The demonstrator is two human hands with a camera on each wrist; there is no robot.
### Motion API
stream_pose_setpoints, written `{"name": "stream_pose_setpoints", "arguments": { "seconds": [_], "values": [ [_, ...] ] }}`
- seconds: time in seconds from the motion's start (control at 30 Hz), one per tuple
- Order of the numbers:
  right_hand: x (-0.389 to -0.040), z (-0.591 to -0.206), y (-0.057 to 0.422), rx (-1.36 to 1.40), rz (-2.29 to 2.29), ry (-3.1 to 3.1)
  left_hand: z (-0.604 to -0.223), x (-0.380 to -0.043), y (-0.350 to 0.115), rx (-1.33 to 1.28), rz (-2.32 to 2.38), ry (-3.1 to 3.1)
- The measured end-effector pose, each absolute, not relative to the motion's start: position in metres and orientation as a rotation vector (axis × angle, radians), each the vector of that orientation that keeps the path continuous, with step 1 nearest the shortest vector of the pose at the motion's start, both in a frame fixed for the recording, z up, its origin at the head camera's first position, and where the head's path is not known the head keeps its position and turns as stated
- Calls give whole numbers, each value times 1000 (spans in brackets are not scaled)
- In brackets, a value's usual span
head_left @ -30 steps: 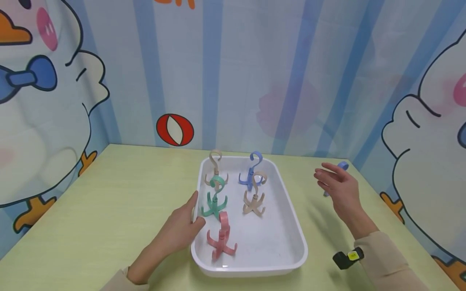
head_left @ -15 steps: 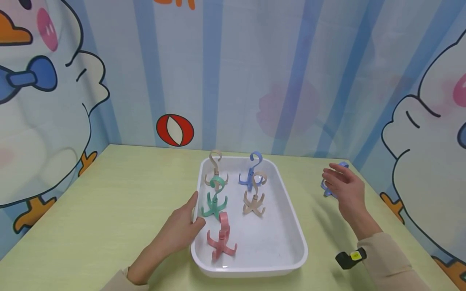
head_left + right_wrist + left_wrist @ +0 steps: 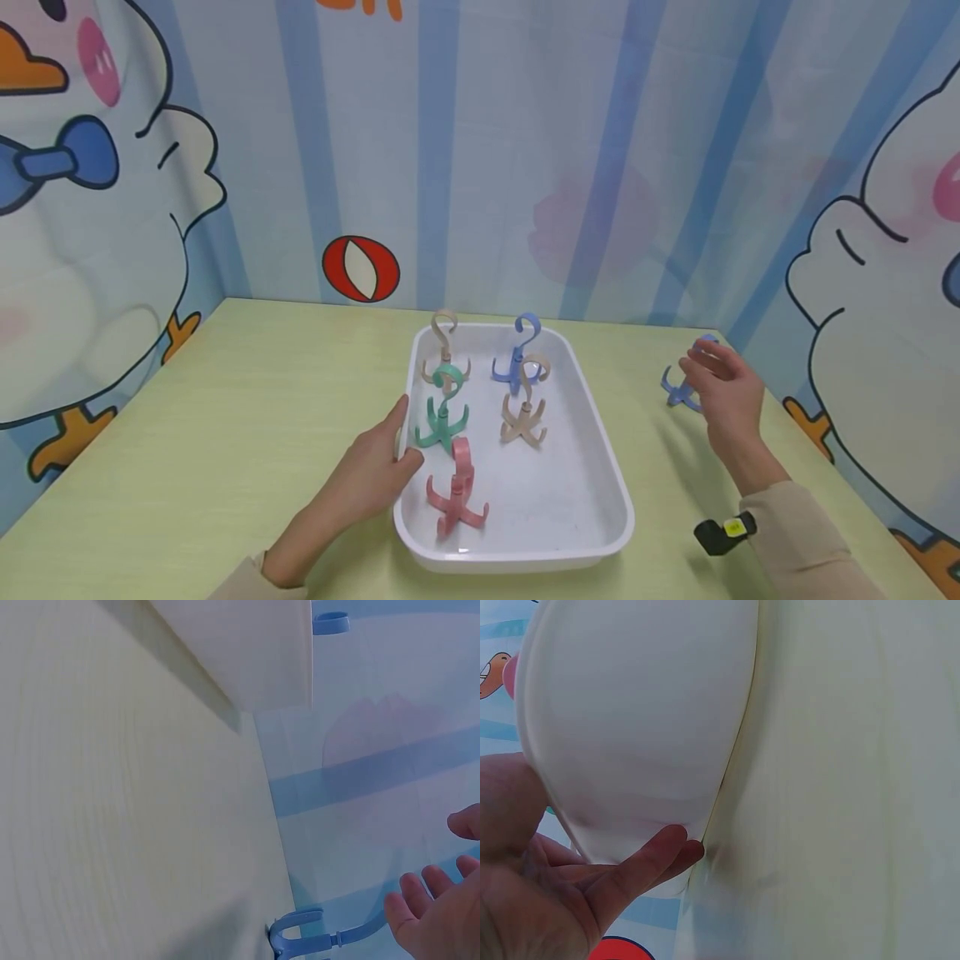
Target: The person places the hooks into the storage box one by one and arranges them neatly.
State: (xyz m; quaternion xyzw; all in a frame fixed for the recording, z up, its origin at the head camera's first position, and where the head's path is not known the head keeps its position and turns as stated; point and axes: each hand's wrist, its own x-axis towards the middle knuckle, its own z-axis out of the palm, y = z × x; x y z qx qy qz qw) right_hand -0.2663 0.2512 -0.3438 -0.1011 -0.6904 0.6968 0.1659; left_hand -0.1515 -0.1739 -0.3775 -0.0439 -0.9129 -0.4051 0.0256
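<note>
My left hand [image 3: 367,475] holds the left rim of a white plastic tray [image 3: 555,508], thumb over the edge; in the left wrist view its fingers lie against the tray's outer wall [image 3: 630,712]. At the right, my right hand [image 3: 726,400] is beside a blue multi-prong hanging hook [image 3: 681,395] standing on the table. The hand partly covers that hook's stem. In the right wrist view, a gap shows between thumb and relaxed fingers, with the hook's stem [image 3: 360,932] running toward the fingertips; contact cannot be told.
Inside the tray stand a pink hook [image 3: 456,504], a green hook [image 3: 442,423], a blue hook [image 3: 516,367] and two beige hooks, one near the middle [image 3: 522,423] and one at the far left [image 3: 444,337]. Behind the pale yellow table [image 3: 225,450] hangs a striped cartoon curtain [image 3: 487,167].
My right hand has shifted a little to the right around the blue hook's upper part, uncovering its prongs. My left hand and the tray have stayed put.
</note>
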Motion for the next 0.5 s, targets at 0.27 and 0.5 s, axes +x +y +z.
{"name": "stream_pose_setpoints", "arguments": {
  "seconds": [0.27,0.5],
  "values": [
    [-268,-343,253,-427,1799,-2084,-379,-152,-174,-135,-1248,-2823],
    [-277,-345,256,-505,1662,-2148,-378,-152,-174,-135,-1243,-2828]
  ]
}}
